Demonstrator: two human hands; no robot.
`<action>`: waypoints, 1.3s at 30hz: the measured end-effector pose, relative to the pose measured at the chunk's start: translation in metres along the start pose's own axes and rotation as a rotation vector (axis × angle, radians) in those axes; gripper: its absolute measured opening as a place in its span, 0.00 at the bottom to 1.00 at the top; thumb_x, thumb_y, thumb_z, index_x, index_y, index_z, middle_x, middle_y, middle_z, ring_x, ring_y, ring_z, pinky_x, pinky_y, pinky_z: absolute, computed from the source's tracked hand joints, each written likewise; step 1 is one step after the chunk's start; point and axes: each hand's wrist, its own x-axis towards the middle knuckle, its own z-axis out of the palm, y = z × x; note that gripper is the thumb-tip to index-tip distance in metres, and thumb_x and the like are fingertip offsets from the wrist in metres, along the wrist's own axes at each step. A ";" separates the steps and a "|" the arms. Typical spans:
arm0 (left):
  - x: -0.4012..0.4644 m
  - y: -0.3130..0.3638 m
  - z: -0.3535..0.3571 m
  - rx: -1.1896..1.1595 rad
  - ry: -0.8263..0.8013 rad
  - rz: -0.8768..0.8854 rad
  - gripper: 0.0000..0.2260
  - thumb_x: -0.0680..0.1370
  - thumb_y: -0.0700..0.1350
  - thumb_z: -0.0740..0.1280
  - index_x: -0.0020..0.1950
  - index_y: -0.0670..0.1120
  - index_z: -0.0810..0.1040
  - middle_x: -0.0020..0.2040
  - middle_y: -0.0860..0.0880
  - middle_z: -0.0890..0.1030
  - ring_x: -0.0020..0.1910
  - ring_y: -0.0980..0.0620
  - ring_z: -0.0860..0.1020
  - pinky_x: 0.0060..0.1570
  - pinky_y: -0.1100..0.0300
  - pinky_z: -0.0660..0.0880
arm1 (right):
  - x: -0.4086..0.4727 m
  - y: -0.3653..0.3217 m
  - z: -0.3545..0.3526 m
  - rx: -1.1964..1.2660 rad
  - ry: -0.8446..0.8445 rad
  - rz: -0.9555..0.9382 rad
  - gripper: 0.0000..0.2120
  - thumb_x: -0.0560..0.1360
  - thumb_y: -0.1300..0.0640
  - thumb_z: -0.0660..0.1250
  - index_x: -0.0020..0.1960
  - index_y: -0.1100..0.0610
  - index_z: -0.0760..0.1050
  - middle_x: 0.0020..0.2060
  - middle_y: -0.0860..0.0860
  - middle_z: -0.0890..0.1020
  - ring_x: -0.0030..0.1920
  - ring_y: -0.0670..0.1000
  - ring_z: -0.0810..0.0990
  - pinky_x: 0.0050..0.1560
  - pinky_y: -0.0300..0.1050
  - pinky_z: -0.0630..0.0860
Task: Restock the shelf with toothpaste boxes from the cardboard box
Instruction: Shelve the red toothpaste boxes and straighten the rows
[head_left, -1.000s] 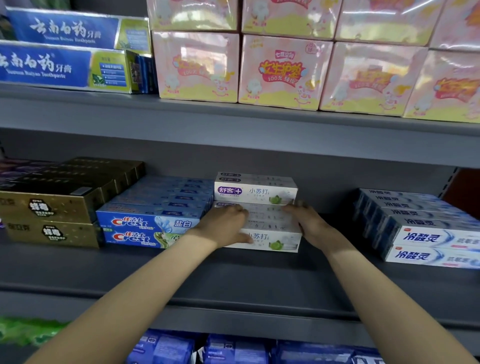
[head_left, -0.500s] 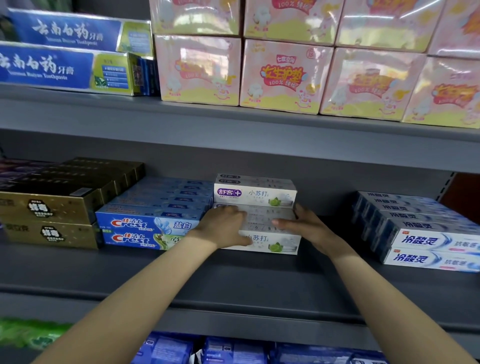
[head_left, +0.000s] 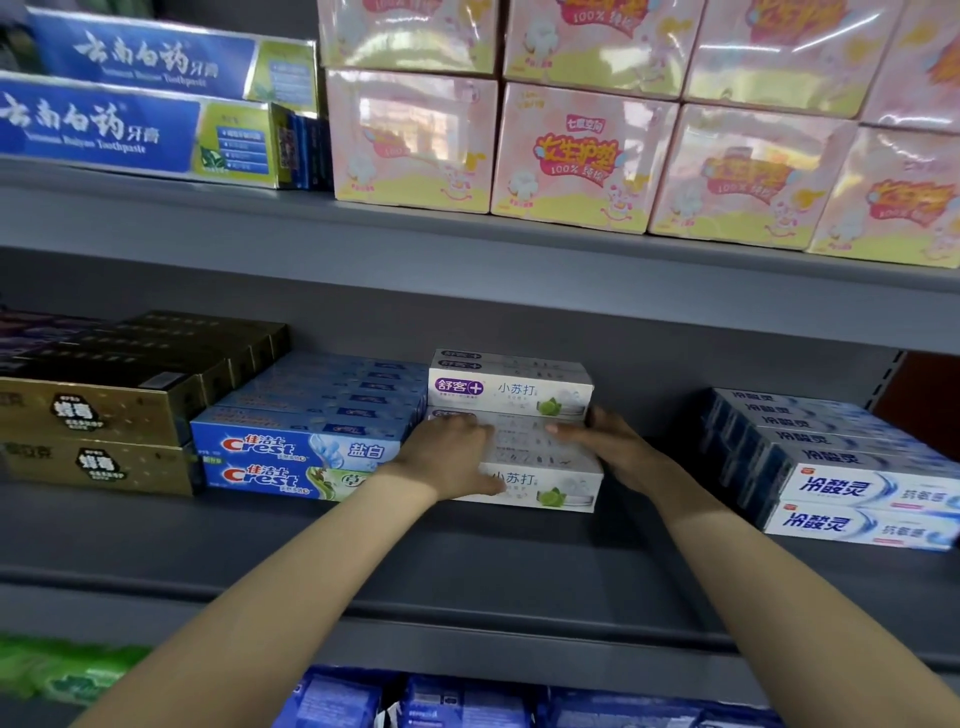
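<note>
White toothpaste boxes with purple labels and green leaf marks lie in a stack on the grey middle shelf (head_left: 467, 561). The front lower white box (head_left: 545, 483) sits at the stack's front; a second layer (head_left: 511, 389) lies on top further back. My left hand (head_left: 447, 457) grips the left end of the front box, fingers over its top and thumb on its front. My right hand (head_left: 608, 441) lies on the right end with fingers stretched flat along the top. The cardboard box is out of view.
Blue Crest boxes (head_left: 296, 452) stand right beside the white stack on its left, gold and black boxes (head_left: 98, 431) further left. White-and-blue boxes (head_left: 862, 493) fill the right. Pink packs (head_left: 576, 156) and blue boxes (head_left: 130, 124) sit on the upper shelf.
My right hand has slid from the box's right end onto its top, fingers reaching left. The left hand and the boxes have hardly moved.
</note>
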 end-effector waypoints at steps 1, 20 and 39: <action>0.001 0.000 0.000 0.003 -0.002 0.000 0.27 0.73 0.62 0.65 0.64 0.46 0.70 0.63 0.45 0.74 0.62 0.45 0.73 0.55 0.55 0.71 | -0.001 0.000 0.001 0.008 -0.002 0.007 0.22 0.68 0.59 0.75 0.60 0.54 0.74 0.54 0.51 0.83 0.54 0.50 0.82 0.54 0.46 0.79; 0.003 -0.007 -0.002 -0.048 -0.028 0.049 0.21 0.71 0.57 0.67 0.55 0.44 0.73 0.56 0.45 0.78 0.55 0.45 0.76 0.51 0.55 0.73 | -0.032 -0.006 0.012 -0.155 -0.047 0.010 0.31 0.67 0.65 0.75 0.63 0.45 0.67 0.55 0.41 0.79 0.53 0.34 0.78 0.47 0.26 0.74; 0.014 0.083 -0.025 -0.413 0.197 0.056 0.10 0.78 0.45 0.59 0.58 0.47 0.75 0.60 0.49 0.77 0.59 0.47 0.73 0.53 0.55 0.72 | -0.087 -0.005 -0.026 -0.540 0.628 -0.089 0.07 0.75 0.62 0.64 0.49 0.57 0.81 0.42 0.53 0.83 0.44 0.50 0.82 0.52 0.44 0.76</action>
